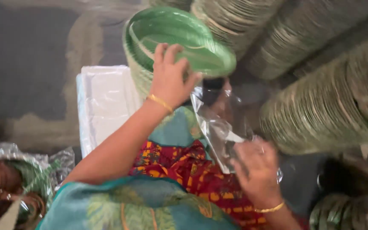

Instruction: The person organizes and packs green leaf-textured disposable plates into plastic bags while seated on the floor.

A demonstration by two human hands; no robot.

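Head view: we grip the plate stack (179,38) with our left hand (170,79) while our right hand (256,168) pinches the bag (218,127), whose mouth is best kept wide.

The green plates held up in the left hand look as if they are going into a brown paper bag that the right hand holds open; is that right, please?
Not quite: the bag is clear plastic, not brown paper. The head view shows the left hand on the stack of green plates and the right hand gripping the transparent bag below it.

Matt green leaf-like paper plates (179,38) in ribbed stacks, a glossy, crinkled clear plastic bag (220,127), smooth white plastic sheets (105,102), patterned woven cloth (184,166) and shiny gold metal bangles (160,103).
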